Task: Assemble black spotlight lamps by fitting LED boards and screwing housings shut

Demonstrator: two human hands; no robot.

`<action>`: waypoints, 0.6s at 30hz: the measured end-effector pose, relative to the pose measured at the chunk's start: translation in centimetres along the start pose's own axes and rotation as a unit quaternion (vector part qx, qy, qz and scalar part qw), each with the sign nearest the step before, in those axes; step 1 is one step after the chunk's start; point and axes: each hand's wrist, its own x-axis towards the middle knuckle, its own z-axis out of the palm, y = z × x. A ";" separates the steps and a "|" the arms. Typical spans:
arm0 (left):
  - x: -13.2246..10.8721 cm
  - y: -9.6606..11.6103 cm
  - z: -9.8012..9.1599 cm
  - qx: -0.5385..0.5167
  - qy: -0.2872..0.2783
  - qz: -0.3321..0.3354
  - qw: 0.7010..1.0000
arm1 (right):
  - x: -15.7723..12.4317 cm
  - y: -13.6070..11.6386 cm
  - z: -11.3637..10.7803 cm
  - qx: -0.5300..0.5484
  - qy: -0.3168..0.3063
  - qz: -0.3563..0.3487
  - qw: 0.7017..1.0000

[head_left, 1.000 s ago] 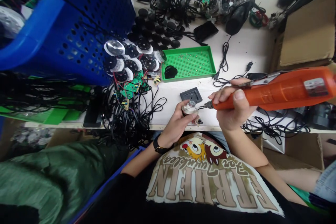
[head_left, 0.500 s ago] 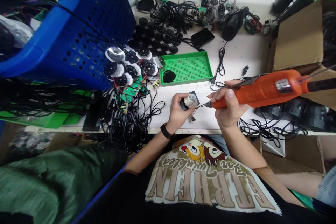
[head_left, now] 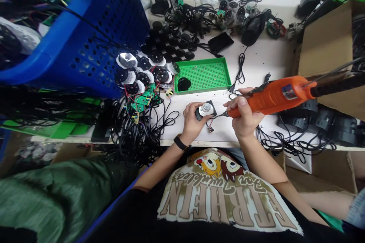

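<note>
My right hand (head_left: 244,115) is closed around an orange electric screwdriver (head_left: 273,95); its bit points left toward a small round silver-topped part (head_left: 205,109). My left hand (head_left: 193,120) grips that part and rests it on a small black square fixture (head_left: 199,114) on the white table. Thin red and black wires with a small connector (head_left: 211,127) hang from the part near the table's front edge.
A green perforated tray (head_left: 203,74) with small screws lies behind the hands. A large blue perforated basket (head_left: 76,34) stands at left, beside black discs, green circuit boards (head_left: 141,100) and tangled black cables (head_left: 137,133). A cardboard box (head_left: 327,41) sits at right.
My left hand moved the small part forward from near the table edge onto the black fixture. The screwdriver followed it, tip staying beside the part.
</note>
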 end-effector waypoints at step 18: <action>-0.4 6.2 -3.4 -0.400 -0.066 -0.054 0.913 | 0.4 -1.3 -1.1 -0.099 -0.168 0.135 0.971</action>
